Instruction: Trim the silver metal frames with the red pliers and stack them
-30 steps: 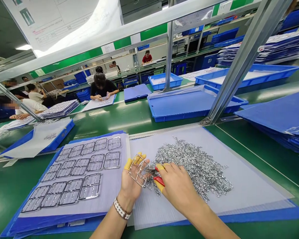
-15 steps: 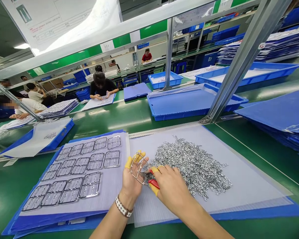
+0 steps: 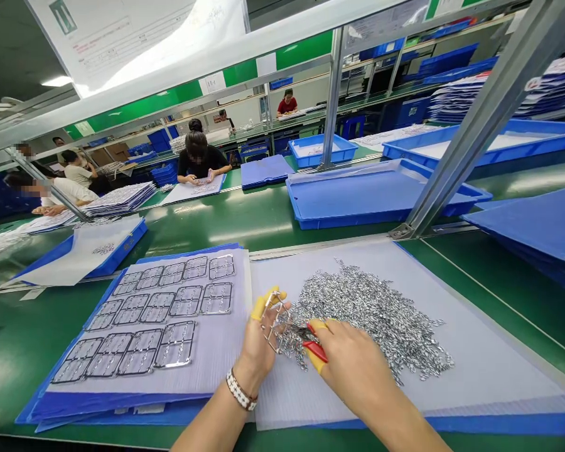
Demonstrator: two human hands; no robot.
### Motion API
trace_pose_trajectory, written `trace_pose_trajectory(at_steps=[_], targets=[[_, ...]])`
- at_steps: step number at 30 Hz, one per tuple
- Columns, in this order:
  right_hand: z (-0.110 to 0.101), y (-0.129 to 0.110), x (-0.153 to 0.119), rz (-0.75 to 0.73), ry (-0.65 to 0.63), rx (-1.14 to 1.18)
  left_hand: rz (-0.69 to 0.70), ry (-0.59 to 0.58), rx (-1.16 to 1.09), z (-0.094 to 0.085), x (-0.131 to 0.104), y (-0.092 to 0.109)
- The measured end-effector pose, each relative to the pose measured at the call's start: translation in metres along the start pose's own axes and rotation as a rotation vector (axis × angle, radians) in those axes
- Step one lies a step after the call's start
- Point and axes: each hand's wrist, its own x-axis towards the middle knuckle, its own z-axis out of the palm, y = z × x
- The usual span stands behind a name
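In the head view, we see the left hand point(image 3: 258, 345) half cupped, fingers curled about a tilted wire frame point(image 3: 275, 321) and pinching it upright above the pale sheet point(image 3: 480, 370). Yellow covers point(image 3: 258, 309) sit on some of its fingertips, and a bracelet point(image 3: 241, 390) circles the wrist. The right hand point(image 3: 355, 359) is closed around the red handles of a pair of pliers point(image 3: 316, 351), whose dark tips reach to the frame's edge; we cannot tell whether they grip anything there. Just behind and beyond the tool, a heap of small shiny metal pieces point(image 3: 358, 307) spreads over the sheet.

To the left, we count fourteen finished-looking frames point(image 3: 175, 344) lying flat in three rows on a second sheet point(image 3: 221, 351) over blue boards point(image 3: 75, 408). All this rests on the green tabletop point(image 3: 216, 220). Farther off, we see a shallow blue tray point(image 3: 353, 198), a person in a black top point(image 3: 209, 162) bent over a white board point(image 3: 188, 193), and a person in red point(image 3: 287, 107).
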Motion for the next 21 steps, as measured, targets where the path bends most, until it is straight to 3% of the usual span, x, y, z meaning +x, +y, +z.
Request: trace_pose_trajectory(at_steps=[5, 9, 12, 15, 17, 19, 21], targets=[[0.014, 0.040, -0.022, -0.016, 0.292, 0.101, 0.217, -0.178, 0.348, 0.009, -0.003, -0.011], [0.025, 0.050, -0.027, 0.000, 0.378, 0.212, 0.027, -0.159, 0.202, 0.014, -0.010, -0.010], [0.031, 0.046, -0.027, -0.011, 0.384, 0.253, 0.132, -0.205, 0.237, 0.009, -0.028, 0.011], [0.035, 0.043, -0.027, -0.021, 0.343, 0.263, 0.401, -0.260, 0.670, -0.012, -0.049, 0.039], [0.039, 0.041, -0.027, -0.021, 0.332, 0.266, 0.568, -0.175, 0.989, -0.034, -0.057, 0.052], [0.041, 0.040, -0.025, -0.023, 0.342, 0.270, 0.641, -0.090, 1.223, -0.057, -0.060, 0.056], [0.042, 0.037, -0.022, -0.037, 0.340, 0.278, 0.643, -0.088, 1.404, -0.077, -0.058, 0.056]])
